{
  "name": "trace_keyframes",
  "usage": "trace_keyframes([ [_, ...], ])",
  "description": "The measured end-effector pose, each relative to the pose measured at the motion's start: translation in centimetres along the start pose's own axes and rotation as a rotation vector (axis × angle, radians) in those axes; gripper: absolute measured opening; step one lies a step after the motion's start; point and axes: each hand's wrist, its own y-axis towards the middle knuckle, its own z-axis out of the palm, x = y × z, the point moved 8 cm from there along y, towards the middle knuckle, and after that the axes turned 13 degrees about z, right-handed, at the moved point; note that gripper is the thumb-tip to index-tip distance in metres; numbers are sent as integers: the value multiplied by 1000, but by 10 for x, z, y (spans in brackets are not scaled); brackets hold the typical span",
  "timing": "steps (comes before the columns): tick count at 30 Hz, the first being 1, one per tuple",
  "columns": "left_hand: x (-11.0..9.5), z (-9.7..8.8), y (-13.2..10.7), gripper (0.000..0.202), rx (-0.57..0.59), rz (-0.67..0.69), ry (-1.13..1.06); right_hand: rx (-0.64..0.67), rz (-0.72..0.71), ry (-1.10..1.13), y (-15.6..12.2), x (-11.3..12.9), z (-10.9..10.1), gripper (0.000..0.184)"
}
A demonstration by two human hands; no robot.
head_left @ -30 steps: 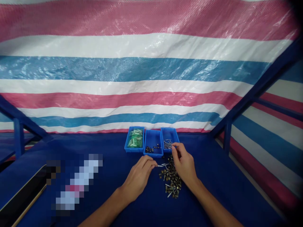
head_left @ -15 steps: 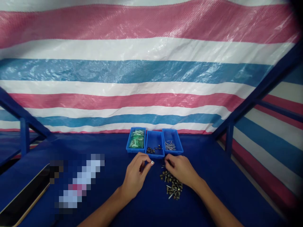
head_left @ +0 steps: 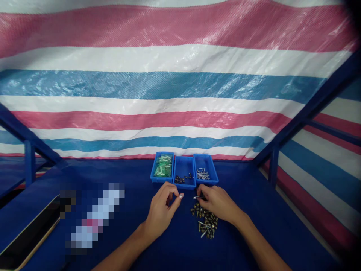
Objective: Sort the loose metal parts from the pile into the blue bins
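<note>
A loose heap of small dark and silver screws and fittings (head_left: pixel 205 222) lies on the blue table cover. My right hand (head_left: pixel 216 203) rests at the heap's top edge, fingers pinched on a thin silver nail (head_left: pixel 196 197). My left hand (head_left: pixel 163 209) is curled just left of the heap, its fingertips pressed together on a tiny piece I cannot make out. Behind the hands stand three small blue bins: the left bin (head_left: pixel 161 168) holds green pieces, the middle bin (head_left: pixel 184 175) a few dark bits, the right bin (head_left: pixel 205 172) silver nails.
A striped pink, white and blue tarp (head_left: pixel 169 82) forms the back wall. Blue metal frame bars rise at the left (head_left: pixel 28 158) and right (head_left: pixel 299 116). A dark flat board (head_left: pixel 25 241) and a blurred-out object (head_left: pixel 93 218) lie at the lower left.
My right hand drew back from the right bin to the top of the heap and now pinches a nail. My left hand stayed beside the heap, fingers still closed.
</note>
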Motion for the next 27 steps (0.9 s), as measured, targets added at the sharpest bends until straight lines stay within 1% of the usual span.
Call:
trace_keyframes([
  [8,2,0,-1,16,-10,-18,-2,48,-23,54,-1,2,6,9],
  [13,4,0,-1,17,-13,-24,2,53,-53,75,-3,6,4,3],
  [17,6,1,-2,10,-20,-13,-3,54,-110,113,-7,12,-1,7],
  [20,6,0,-1,7,-25,10,-24,56,-122,129,-9,14,-3,10],
  [23,4,1,0,15,-14,39,-42,55,-130,135,-11,16,-4,13],
  [27,5,2,1,20,12,13,-16,61,-144,156,-13,17,-3,17],
])
